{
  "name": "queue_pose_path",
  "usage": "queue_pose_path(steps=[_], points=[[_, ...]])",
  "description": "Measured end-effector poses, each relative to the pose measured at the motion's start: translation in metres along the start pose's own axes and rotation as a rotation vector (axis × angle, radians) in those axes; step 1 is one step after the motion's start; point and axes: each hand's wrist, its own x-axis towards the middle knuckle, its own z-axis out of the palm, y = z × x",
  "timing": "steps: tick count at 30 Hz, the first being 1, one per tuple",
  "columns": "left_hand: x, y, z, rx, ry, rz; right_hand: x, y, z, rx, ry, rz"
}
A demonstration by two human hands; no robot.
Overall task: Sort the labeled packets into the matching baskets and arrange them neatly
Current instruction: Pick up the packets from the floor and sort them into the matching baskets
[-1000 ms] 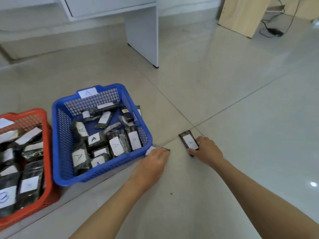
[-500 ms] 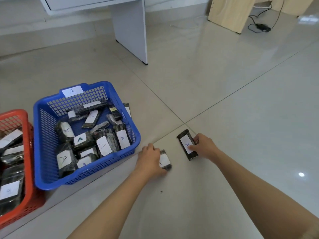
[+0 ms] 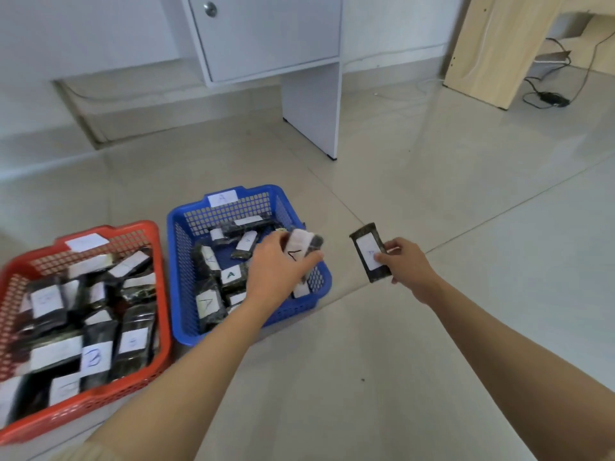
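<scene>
Both hands grasped one packet each. At far left stood the red basket (image 3: 86, 407), filled with dark packets bearing white labels, one label (image 3: 95, 359) marked B; the tag (image 3: 87, 242) on its back wall was too blurred to read. Just beside it to the right stood the blue basket (image 3: 181, 277), tagged A (image 3: 222, 197) on its back wall and holding packets labelled A. Over the right part of this basket, the left hand (image 3: 276, 271) curled its fingers round a dark packet (image 3: 301, 242), white label facing up. Further right, apart from the basket and over the tiled floor (image 3: 432, 361), the right hand (image 3: 406, 264) pinched the near end of a second packet (image 3: 367, 251), whose label possibly read A. Behind stood a white cabinet (image 3: 266, 34) and, at far right, a wooden panel (image 3: 482, 51) with a black cable (image 3: 549, 98).
</scene>
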Motion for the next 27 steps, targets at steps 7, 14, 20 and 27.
queue_pose_path(steps=[7,14,20,27], points=[[0.041,-0.077,-0.078,0.561,0.196,-0.035,0.004,-0.078,0.100,-0.038,-0.275,-0.156],[0.091,-0.136,-0.117,0.703,0.169,0.054,0.033,-0.105,0.194,-0.078,-0.209,-0.285],[0.143,-0.154,-0.117,0.788,-0.064,0.254,0.058,-0.092,0.224,0.016,-0.037,-0.296],[0.183,-0.164,-0.108,1.036,-0.180,0.110,0.080,-0.079,0.233,0.097,-0.041,-0.269]])
